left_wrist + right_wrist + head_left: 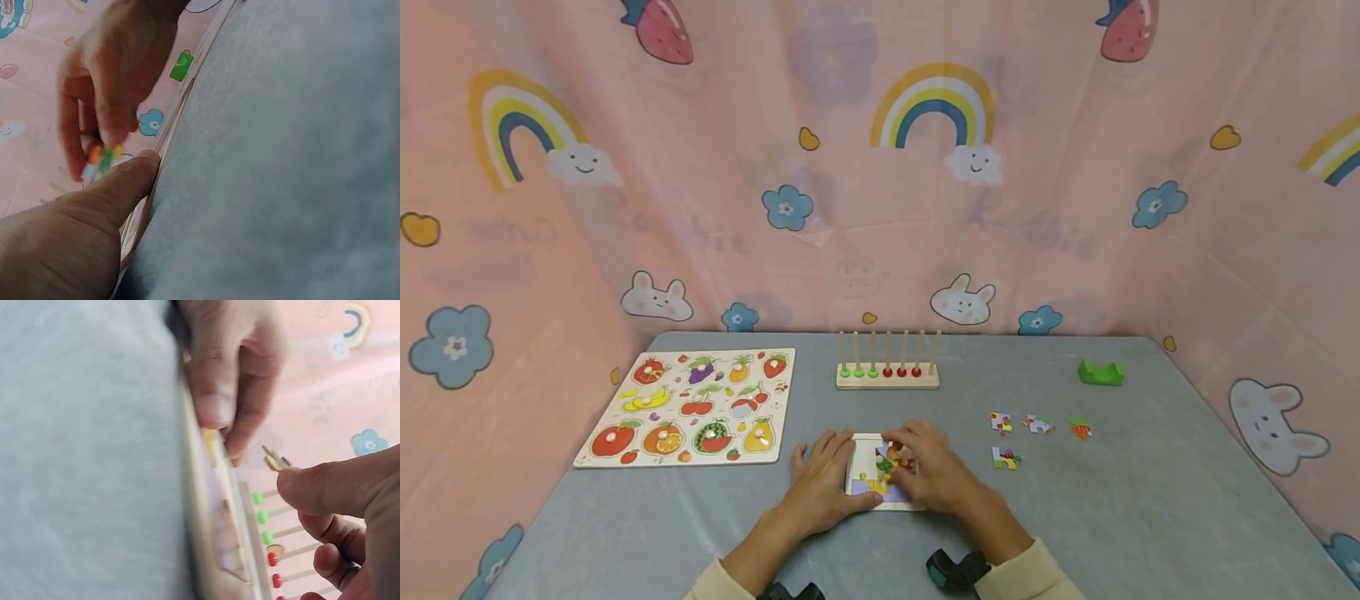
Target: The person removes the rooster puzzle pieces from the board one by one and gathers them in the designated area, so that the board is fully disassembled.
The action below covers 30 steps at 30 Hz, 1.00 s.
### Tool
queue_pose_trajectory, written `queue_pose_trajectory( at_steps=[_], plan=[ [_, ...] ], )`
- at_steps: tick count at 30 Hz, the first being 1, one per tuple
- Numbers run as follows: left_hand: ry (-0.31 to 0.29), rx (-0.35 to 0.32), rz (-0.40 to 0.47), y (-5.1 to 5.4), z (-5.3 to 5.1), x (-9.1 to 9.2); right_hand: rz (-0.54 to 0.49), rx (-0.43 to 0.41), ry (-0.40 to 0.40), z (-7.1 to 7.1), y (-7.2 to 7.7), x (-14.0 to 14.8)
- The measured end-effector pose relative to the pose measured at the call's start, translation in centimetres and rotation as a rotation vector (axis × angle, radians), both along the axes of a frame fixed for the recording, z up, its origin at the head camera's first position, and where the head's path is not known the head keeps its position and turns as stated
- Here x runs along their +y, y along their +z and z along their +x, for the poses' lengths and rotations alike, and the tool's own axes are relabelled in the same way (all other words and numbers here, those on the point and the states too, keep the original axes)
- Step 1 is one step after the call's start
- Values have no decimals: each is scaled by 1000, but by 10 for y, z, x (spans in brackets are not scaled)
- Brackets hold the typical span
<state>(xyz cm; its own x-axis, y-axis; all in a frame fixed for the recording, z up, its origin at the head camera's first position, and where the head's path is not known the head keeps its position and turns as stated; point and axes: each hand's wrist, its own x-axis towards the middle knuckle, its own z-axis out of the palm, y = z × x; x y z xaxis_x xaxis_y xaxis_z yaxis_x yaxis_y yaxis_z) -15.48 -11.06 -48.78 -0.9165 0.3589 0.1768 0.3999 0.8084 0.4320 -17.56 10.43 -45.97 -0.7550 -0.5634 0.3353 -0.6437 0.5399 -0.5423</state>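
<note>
A small white-framed puzzle tray lies in front of the person, partly filled with colourful pieces along its lower and right parts. The left hand holds its left side, thumb along the near edge. In the left wrist view that thumb rests on the frame below the right hand. Over the tray, the right hand pinches a puzzle piece with green, orange and yellow on it. The right wrist view shows this piece edge-on at the thumb tip, raised off the tray.
Several loose puzzle pieces lie right of the tray. A fruit board is on the left, a wooden peg stand with green and red beads stands behind the tray, and a green block sits at the back right.
</note>
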Motion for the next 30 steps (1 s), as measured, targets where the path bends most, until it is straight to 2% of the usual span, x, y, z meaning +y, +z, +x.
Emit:
queue_pose_trajectory(
  at_steps=[6,19,30],
  plan=[
    [0,13,15,0,1,-1,-78,-2,23,4,15,7],
    [0,9,12,1,0,0,-120,52,12,16,53,29],
    [8,27,10,-2,0,1,-105,126,-38,26,66,56]
  ],
)
